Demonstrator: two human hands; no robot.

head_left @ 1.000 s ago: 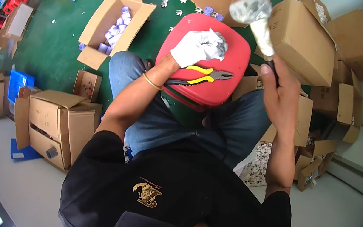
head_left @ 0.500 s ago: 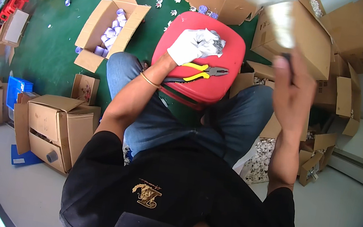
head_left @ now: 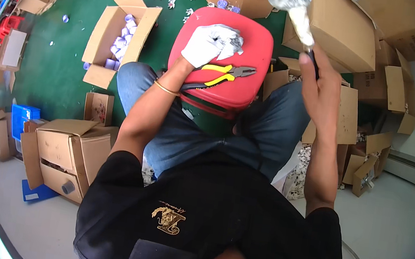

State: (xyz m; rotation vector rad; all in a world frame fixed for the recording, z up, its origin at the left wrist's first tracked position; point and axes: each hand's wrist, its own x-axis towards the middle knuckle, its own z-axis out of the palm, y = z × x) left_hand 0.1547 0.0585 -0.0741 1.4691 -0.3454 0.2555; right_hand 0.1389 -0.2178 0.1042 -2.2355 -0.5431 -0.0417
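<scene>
My right hand (head_left: 324, 93), bare, grips the black handle of a hammer (head_left: 300, 25), raised above the far right of the stool. The hammer's head and upper shaft look silvery white, worn or wrapped. My left hand (head_left: 201, 46), in a white glove with greyed fingertips, rests on the red stool (head_left: 256, 40) between my knees. Its fingers are curled together, and whatever they pinch is hidden. Just nearer than the glove lie pliers (head_left: 228, 75) with yellow and black handles, their jaws pointing right. The hammer does not touch the stool.
An open carton (head_left: 100, 40) of pale purple cylindrical parts stands left on the green floor. Small silvery pieces (head_left: 171, 2) lie scattered beyond the stool. Large cartons (head_left: 338, 31) crowd the right. A closed-over carton (head_left: 64, 149) and a blue crate (head_left: 24, 117) sit at my left.
The hammer and my right hand have moved a little left, and the hammer shows less motion blur. The whole view has shifted slightly; my gloved hand and the pliers keep their places on the stool.
</scene>
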